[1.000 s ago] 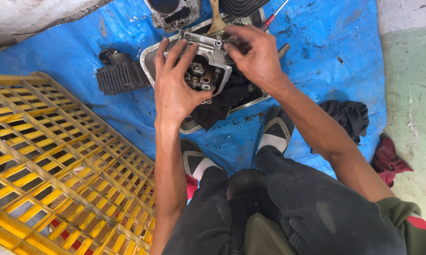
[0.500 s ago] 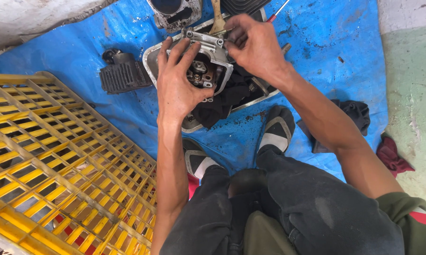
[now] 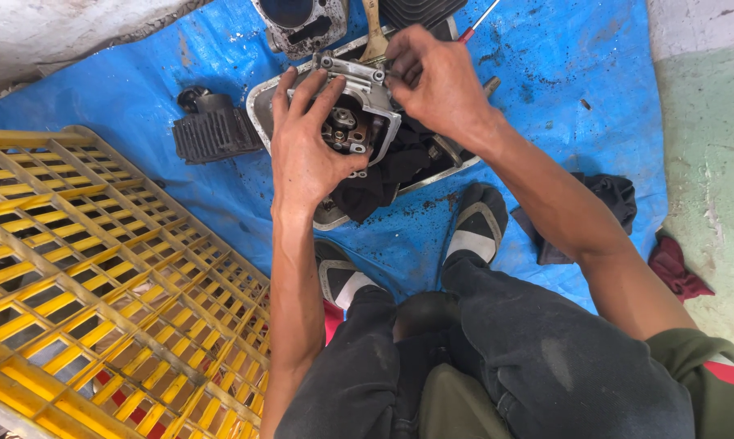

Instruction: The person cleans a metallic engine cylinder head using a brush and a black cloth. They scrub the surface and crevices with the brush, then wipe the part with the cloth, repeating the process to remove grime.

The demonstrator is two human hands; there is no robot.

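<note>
A grey metal engine cylinder head (image 3: pixel 359 110) sits over a shallow metal tray (image 3: pixel 257 110) on a blue tarpaulin. My left hand (image 3: pixel 306 150) grips its left side, fingers spread over the top edge. My right hand (image 3: pixel 436 85) pinches at its upper right corner, fingers closed on a small part I cannot make out. A black oily rag (image 3: pixel 383 175) lies in the tray under the head.
A black finned engine cylinder (image 3: pixel 216 130) lies left of the tray. Another engine casting (image 3: pixel 298 20), a wooden-handled brush (image 3: pixel 375 32) and a red-handled screwdriver (image 3: pixel 476 23) lie at the top. A yellow plastic crate (image 3: pixel 90 276) fills the left. Dark rags (image 3: pixel 615 195) lie right, by my shoes.
My view has shifted slightly, so everything sits a little lower in frame. My right hand has curled closer on the head's upper right corner. My left hand keeps its grip.
</note>
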